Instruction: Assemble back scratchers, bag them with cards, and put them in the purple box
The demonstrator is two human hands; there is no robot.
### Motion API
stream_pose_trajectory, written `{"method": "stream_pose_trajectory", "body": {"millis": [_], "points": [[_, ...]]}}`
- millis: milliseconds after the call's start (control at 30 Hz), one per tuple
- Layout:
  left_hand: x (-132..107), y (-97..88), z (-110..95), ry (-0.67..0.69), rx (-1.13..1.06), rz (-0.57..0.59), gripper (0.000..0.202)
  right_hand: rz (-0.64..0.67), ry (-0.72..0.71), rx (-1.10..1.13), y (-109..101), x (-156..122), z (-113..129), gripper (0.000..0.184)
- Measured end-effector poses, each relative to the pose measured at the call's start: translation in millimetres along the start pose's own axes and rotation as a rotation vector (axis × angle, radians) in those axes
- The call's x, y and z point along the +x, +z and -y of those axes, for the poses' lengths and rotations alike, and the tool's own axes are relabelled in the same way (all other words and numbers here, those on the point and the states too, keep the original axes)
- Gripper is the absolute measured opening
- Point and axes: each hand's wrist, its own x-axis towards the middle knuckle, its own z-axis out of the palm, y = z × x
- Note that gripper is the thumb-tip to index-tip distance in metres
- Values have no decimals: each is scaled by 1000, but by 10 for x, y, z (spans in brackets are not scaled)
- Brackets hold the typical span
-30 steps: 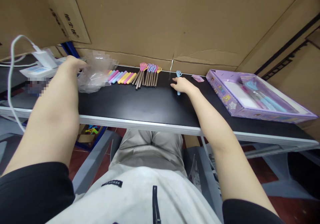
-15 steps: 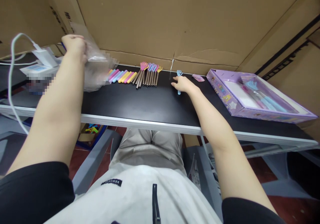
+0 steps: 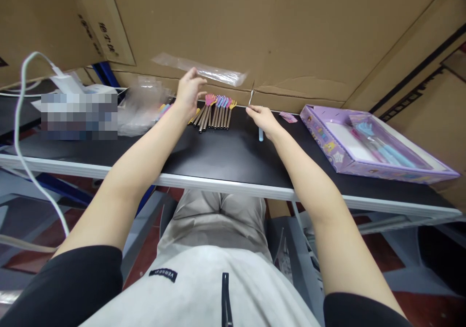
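Note:
My left hand (image 3: pixel 189 93) is raised above the table, fingers curled, pinching a long clear plastic bag (image 3: pixel 225 76) that stretches to the right. Lower and to the right, my right hand (image 3: pixel 265 120) has its fingertips together, pointing left; whatever is between them is hidden. Beneath this hand lies a back scratcher, its light-blue handle (image 3: pixel 260 134) showing and its head covered. Between the hands lies a row of metal-stemmed back scratchers (image 3: pixel 220 111) with small pink, blue, purple and yellow claw heads. Their coloured handles are partly hidden behind my left arm.
More clear bags (image 3: pixel 140 108) are piled at the left, beside a white charger (image 3: pixel 69 86) with its cable. To the right, a purple box (image 3: pixel 338 157) holds bagged back scratchers, near a small pink packet (image 3: pixel 288 117). Cardboard (image 3: pixel 291 35) walls the back.
My left hand has moved right from the bag pile, bringing one clear bag. My right hand's fingers have drawn together and now cover the blue head; the blue handle stays put.

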Motion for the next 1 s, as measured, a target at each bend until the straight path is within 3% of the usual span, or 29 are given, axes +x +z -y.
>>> {"method": "stream_pose_trajectory", "body": {"millis": [100,200,333,567,667,767,1000], "points": [[-90,97,210,34,66,122,96,84,61,213,1,-20,55,65],[-183,161,304,75,131,222,97,143,105,254,-37,-58,118,70],[-274,214,325,106,146,280,89,99,161,389,-68,-52,112,59],[-328,194,400,116,55,365,70,-57,295,708,18,112,-105,35],[-267,179,479,91,-20,316,57,-99,316,930,43,138,-146,19],[-143,142,563,40,-81,218,53,-66,337,1062,47,115,-132,14],[145,0,613,-84,-182,-86,65,60,369,1074,66,33,-49,12]]}}
